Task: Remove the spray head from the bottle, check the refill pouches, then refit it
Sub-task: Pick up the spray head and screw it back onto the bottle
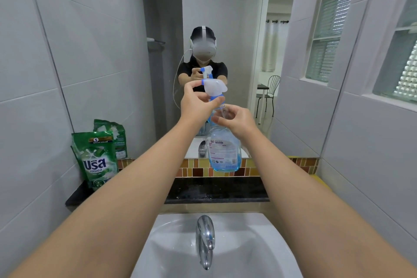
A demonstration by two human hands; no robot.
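Observation:
I hold a clear spray bottle (223, 153) with a little blue liquid up in the air above the sink. My right hand (234, 121) grips its neck. My left hand (197, 100) is closed around the white and blue spray head (214, 88), fingers at its blue collar. The head sits on top of the bottle; whether it is screwed tight I cannot tell. A green refill pouch (97, 160) stands on the black counter at the left, against the wall.
A white sink (176, 244) with a chrome tap (205, 239) lies below my arms. The black counter ledge (214, 189) runs behind it under a mirror (225, 18). Tiled walls close in left and right, with a window (334, 18) at the right.

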